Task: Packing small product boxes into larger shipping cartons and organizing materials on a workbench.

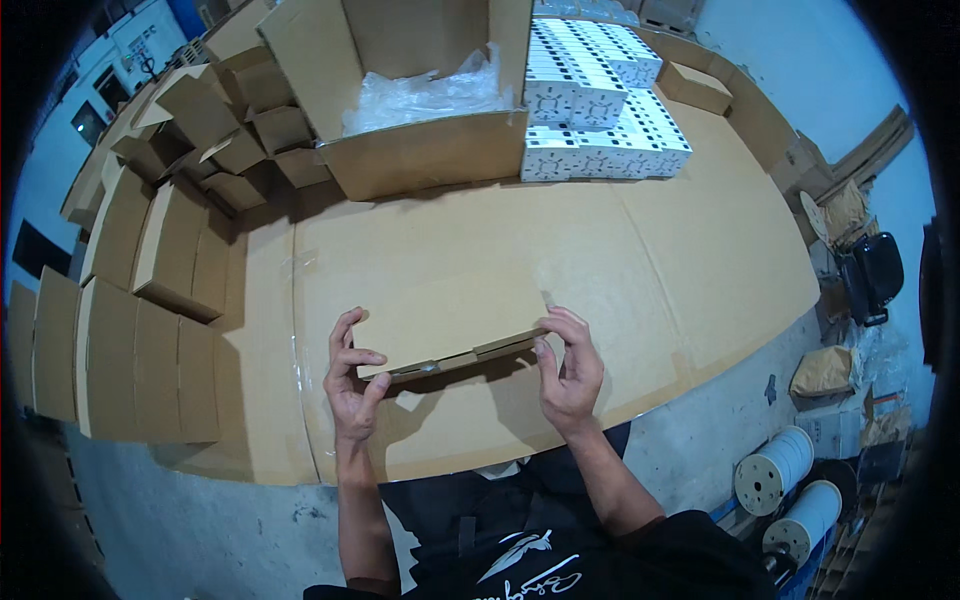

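A flat brown cardboard box [450,322] is held just above the table's near part, its lid down and a narrow gap showing along the front edge. My left hand [352,385] grips its left front corner, thumb below and fingers over the side. At the right front corner, my right hand [570,368] pinches the box between thumb and fingers. What is inside the box is hidden.
The table is covered with cardboard sheet [400,240]. Behind stands a large open carton [430,155] with bubble wrap [425,100] inside. White printed boxes [605,150] are stacked at its right. Several brown boxes [160,360] line the left. Cable spools [775,470] stand on the floor at right.
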`<control>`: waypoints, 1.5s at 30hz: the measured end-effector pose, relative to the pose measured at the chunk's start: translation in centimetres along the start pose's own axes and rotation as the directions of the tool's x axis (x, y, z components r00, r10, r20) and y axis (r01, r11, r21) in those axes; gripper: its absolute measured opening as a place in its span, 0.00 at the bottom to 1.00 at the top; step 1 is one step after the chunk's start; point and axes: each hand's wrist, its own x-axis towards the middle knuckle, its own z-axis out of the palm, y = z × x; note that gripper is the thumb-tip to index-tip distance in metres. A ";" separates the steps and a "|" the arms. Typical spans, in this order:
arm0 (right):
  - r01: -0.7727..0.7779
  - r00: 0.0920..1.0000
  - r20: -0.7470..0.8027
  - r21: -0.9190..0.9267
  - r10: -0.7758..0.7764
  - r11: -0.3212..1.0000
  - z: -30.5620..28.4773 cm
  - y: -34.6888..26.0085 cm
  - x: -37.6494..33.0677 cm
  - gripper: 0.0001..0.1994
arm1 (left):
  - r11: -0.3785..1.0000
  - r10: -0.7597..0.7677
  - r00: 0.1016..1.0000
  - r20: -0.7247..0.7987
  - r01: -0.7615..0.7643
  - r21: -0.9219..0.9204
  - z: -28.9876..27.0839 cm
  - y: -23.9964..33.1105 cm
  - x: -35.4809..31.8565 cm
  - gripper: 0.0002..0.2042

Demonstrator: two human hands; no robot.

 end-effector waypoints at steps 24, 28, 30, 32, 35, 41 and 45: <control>0.424 0.841 0.433 -0.157 -0.324 0.892 -0.2 -0.8 2.6 0.12 | 0.778 0.183 0.976 0.120 -0.218 0.590 4.2 3.6 -0.7 0.21; 0.397 0.867 0.402 -0.199 -0.295 0.896 0.6 -0.6 1.7 0.12 | 0.762 0.248 0.969 -0.005 -0.192 0.618 5.5 2.9 -0.8 0.20; 0.368 0.877 0.397 -0.196 -0.269 0.909 1.0 -0.3 1.3 0.13 | 0.723 0.275 0.961 0.025 -0.224 0.653 5.5 2.8 -1.0 0.20; 0.335 0.899 0.355 -0.178 -0.256 0.925 1.4 -0.2 0.9 0.11 | 0.726 0.277 0.961 0.018 -0.222 0.651 5.5 2.6 -1.0 0.20; 0.291 0.919 0.332 -0.206 -0.213 0.934 1.8 -0.9 0.8 0.11 | 0.735 0.278 0.960 0.012 -0.221 0.641 5.6 2.6 -0.9 0.20; 0.353 0.893 0.364 -0.199 -0.265 0.914 1.7 -0.6 0.9 0.10 | 0.755 0.262 0.965 -0.007 -0.200 0.625 5.6 2.6 -1.0 0.18; 0.373 0.887 0.365 -0.203 -0.284 0.905 1.7 -0.5 0.9 0.10 | 0.746 0.271 0.963 0.004 -0.213 0.631 5.6 2.8 -0.8 0.16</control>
